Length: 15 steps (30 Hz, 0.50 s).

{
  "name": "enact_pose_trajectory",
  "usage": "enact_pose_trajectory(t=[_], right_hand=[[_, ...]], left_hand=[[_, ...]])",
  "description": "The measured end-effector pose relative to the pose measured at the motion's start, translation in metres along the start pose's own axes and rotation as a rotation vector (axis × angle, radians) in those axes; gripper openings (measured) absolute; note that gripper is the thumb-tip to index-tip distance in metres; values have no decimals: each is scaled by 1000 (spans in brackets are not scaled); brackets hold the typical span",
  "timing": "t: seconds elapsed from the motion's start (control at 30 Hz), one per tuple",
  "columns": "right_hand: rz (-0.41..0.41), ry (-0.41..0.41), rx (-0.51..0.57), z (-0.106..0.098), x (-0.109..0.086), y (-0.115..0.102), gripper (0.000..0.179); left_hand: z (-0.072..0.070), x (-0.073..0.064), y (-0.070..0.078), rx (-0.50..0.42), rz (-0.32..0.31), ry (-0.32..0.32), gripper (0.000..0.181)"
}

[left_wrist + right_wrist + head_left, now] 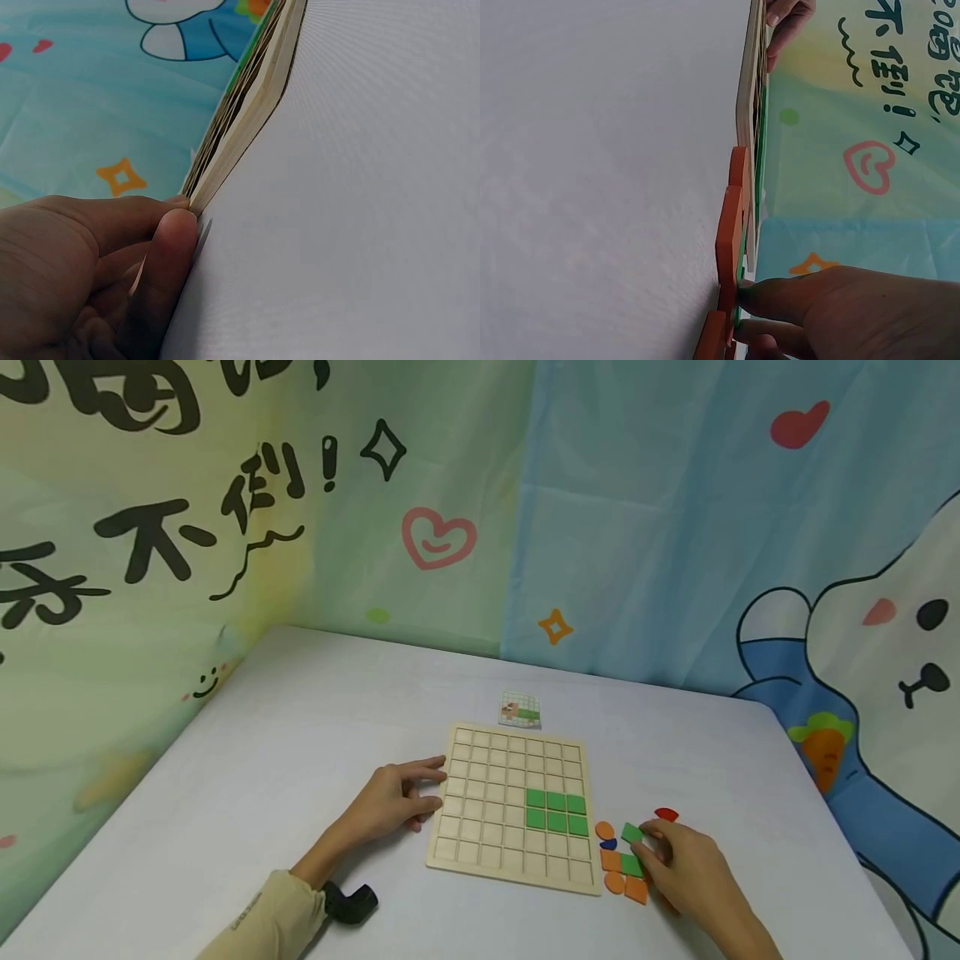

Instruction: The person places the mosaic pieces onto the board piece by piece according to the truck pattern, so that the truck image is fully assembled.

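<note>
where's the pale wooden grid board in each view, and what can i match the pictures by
Head: the pale wooden grid board lies in the lower half, just right of centre.
Left wrist: edge-on, slanting from the top edge down to the left hand.
Right wrist: edge-on, running down from the top edge, right of centre.
Shared landmark: the orange four-pointed star on the backdrop, in all three.

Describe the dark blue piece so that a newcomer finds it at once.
Find the grid board on the white table. Along its right side, look between the farther orange disc and the orange square. The dark blue piece lies there, the only blue one among orange and green neighbours.
</note>
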State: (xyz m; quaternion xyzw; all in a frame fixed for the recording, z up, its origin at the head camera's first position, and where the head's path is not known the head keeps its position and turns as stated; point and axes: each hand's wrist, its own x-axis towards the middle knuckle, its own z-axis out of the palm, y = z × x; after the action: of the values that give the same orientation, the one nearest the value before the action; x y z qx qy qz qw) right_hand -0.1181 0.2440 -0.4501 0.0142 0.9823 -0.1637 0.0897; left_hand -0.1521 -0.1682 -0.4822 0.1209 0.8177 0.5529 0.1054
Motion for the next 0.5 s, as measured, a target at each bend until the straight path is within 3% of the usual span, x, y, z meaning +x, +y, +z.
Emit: enact_pose_trajectory(t=[0.5], right_hand=[[14,-13,7,-1,2,-1,42]], left_hand=[[1,2,-2,2,-2,7,43]])
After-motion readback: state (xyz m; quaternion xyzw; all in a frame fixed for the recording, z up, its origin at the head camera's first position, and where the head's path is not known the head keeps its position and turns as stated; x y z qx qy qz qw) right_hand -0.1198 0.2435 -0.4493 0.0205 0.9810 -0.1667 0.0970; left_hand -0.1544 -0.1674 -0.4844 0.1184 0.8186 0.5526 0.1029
